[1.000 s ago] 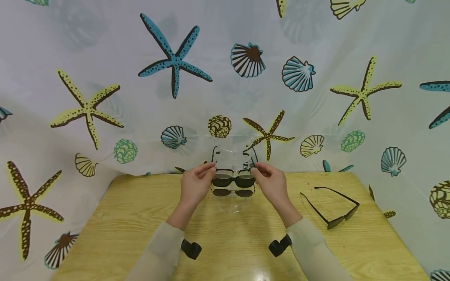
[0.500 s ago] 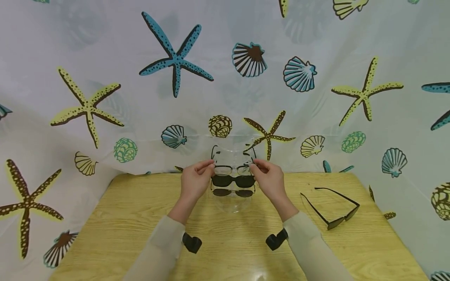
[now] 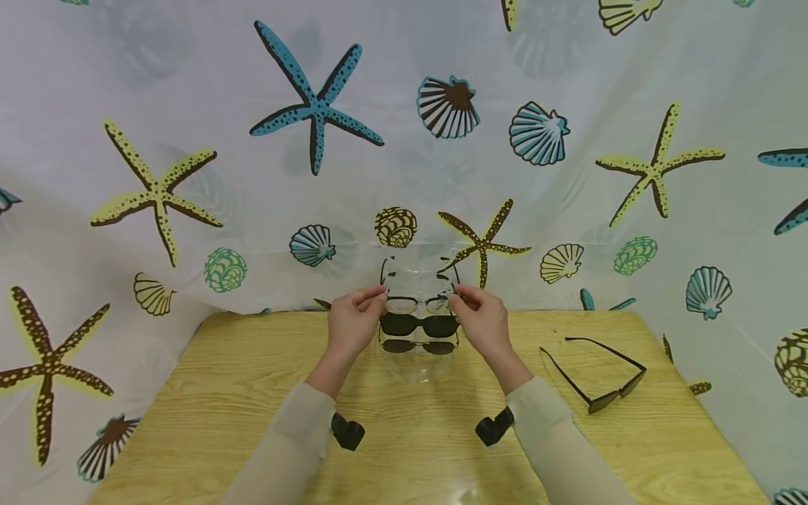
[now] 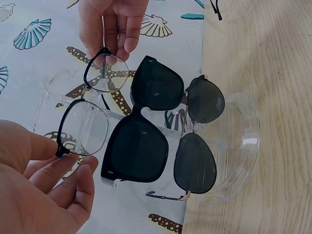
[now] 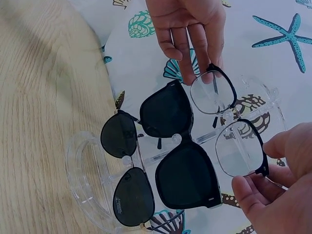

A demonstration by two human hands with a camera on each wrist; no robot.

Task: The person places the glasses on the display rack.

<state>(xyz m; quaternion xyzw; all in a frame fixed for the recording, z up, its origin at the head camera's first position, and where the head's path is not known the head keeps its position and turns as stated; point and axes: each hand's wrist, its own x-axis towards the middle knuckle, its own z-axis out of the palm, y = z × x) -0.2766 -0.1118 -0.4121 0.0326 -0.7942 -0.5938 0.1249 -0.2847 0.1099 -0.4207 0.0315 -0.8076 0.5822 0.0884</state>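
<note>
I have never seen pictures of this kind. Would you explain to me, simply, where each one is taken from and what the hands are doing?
There is no machine, only a person working bare-handed. The wide picture comes from a camera on the head, looking forward and down; the other two come from small wrist cameras. The left hand and right hand pinch the two ends of clear-lensed glasses at a transparent stand. Below them, the stand holds black sunglasses and thin-framed sunglasses. Another dark pair lies on the wooden table, to the person's right, its arms unfolded. Behind hangs a cloth printed with starfish and shells.
</note>
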